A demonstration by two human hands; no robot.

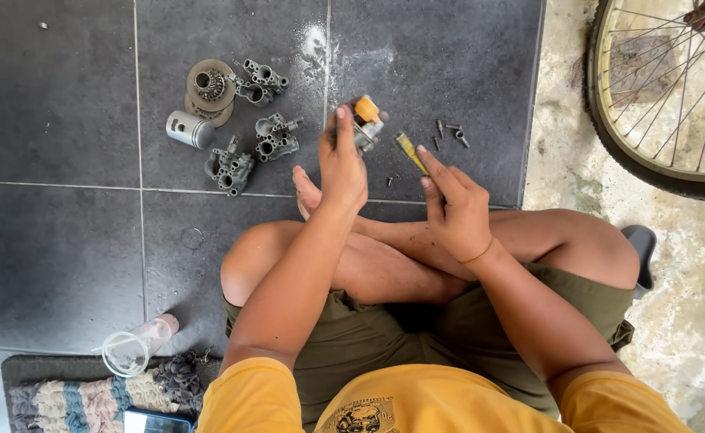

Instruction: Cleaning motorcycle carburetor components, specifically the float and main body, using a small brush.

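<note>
Left hand (343, 164): your fingers closed around the carburetor (366, 122), raised upright above your knee.
Right hand (456, 208): you're pinching the screwdriver (411, 152), tip toward it.

Orange-capped grey metal part (366, 120), yellow-handled tool (410, 152), dark grey floor tiles (56, 96), striped rug (88, 401).

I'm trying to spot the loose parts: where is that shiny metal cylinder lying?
In the head view, the metal cylinder lies on the dark floor tiles, upper left, just below the round disc part, left of the grey castings.
</note>
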